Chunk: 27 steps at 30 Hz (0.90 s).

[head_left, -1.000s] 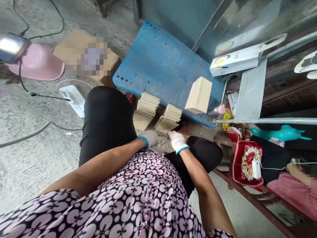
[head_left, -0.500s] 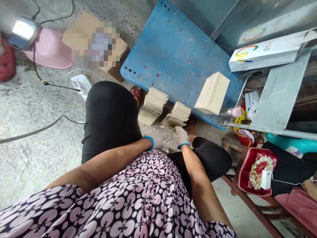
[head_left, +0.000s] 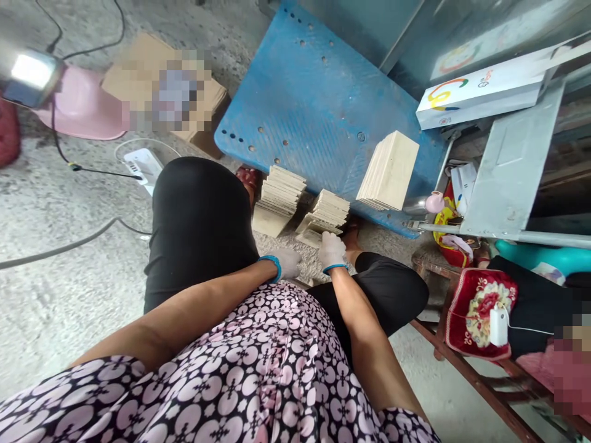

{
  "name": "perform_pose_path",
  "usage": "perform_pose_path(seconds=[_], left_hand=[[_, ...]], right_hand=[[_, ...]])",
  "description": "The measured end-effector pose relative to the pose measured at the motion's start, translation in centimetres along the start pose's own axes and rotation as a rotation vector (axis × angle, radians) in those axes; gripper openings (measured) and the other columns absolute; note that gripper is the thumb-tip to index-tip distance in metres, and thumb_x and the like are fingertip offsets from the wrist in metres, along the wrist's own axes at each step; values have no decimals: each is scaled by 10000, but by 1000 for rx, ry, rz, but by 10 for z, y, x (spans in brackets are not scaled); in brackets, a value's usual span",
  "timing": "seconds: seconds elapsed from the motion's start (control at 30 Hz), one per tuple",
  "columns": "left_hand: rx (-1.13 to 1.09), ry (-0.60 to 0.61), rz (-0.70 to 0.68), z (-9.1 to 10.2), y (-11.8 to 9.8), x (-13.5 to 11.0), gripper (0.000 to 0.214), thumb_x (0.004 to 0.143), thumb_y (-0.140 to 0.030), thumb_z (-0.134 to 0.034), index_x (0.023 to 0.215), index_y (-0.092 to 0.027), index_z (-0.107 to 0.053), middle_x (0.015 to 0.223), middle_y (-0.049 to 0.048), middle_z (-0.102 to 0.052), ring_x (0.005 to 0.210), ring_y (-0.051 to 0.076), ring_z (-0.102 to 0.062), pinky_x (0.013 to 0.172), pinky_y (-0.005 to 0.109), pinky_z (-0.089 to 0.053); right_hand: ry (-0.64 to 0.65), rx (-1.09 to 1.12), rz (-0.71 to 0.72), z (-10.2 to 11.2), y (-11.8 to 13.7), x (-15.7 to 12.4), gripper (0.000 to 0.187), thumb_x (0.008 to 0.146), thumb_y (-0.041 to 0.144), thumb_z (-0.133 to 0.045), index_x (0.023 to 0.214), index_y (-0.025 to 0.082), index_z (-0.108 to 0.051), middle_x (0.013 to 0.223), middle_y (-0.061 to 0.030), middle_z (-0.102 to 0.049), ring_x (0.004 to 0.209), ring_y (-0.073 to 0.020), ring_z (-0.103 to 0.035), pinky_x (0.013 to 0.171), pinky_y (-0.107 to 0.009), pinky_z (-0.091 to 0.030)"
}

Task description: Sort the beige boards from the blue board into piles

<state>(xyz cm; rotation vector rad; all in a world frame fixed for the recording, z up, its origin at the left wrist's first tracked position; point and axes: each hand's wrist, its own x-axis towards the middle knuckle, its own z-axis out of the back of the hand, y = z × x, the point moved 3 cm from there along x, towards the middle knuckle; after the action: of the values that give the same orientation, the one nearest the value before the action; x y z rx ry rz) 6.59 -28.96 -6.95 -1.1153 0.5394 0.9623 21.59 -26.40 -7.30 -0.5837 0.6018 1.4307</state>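
My left hand [head_left: 286, 263], in a grey glove with a blue cuff, rests curled between my knees; what it holds, if anything, is hidden. In a white glove, my right hand [head_left: 331, 251] reaches forward and touches the near edge of the middle stack of thin wooden pieces [head_left: 325, 215] on the ground. A second stack of wooden pieces [head_left: 279, 198] leans to its left. A third, neater stack of pieces [head_left: 390, 172] lies on the blue board [head_left: 318, 104].
A pink stool [head_left: 83, 107] with a lamp, a cardboard box [head_left: 161, 92], a white power strip [head_left: 145, 166] and cables lie at the left on the concrete floor. At the right are a white carton [head_left: 480, 92], a metal frame and a red cushion [head_left: 480, 301].
My right hand has moved away from the left hand and forward to the middle stack of wooden pieces. The left hand has stayed between my knees. The view shifted slightly.
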Motion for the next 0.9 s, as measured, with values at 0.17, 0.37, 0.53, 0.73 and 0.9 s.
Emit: perform_pose_path(seconds=[0.17, 0.37, 0.53, 0.73, 0.9], left_hand=[[78, 18, 33, 7, -4, 0, 410, 784, -341, -575, 1122, -172, -734, 1207, 179, -708, 1098, 329, -662, 863, 375, -517], [117, -37, 37, 20, -12, -11, 446, 767, -319, -590, 1158, -158, -732, 1239, 184, -699, 1130, 321, -656, 882, 339, -510], [141, -87, 24, 25, -13, -14, 424, 771, -293, -579, 1133, -143, -740, 1195, 184, -719, 1080, 305, -678, 845, 321, -514], [147, -139, -3, 27, -4, -8, 444, 774, -283, -571, 1158, -125, -728, 1218, 198, -705, 1106, 309, -671, 836, 315, -508], [110, -201, -19, 27, 0, -7, 373, 786, -266, -546, 1073, -133, -742, 1157, 178, -727, 1061, 300, -682, 817, 319, -503]], right_hand=[[-98, 111, 45, 5, -6, -2, 364, 1021, 230, -360, 1319, 198, -566, 1306, -142, -598, 1169, -241, -595, 989, -338, -478], [-225, 281, 105, 13, -8, -14, 367, 1036, 245, -389, 1346, 202, -582, 1337, -64, -629, 1248, -165, -567, 1078, -248, -420], [-322, 379, 157, 21, 1, -36, 274, 1005, 239, -508, 1222, 184, -666, 1263, -44, -684, 1175, -132, -616, 1050, -205, -431], [-425, 638, 109, 12, 12, -59, 210, 970, 243, -571, 1130, 207, -702, 1163, -40, -725, 1118, -157, -657, 1001, -239, -474], [-407, 732, 74, -2, 17, -61, 179, 938, 281, -617, 1079, 252, -723, 1128, -17, -735, 1103, -158, -662, 999, -244, -478]])
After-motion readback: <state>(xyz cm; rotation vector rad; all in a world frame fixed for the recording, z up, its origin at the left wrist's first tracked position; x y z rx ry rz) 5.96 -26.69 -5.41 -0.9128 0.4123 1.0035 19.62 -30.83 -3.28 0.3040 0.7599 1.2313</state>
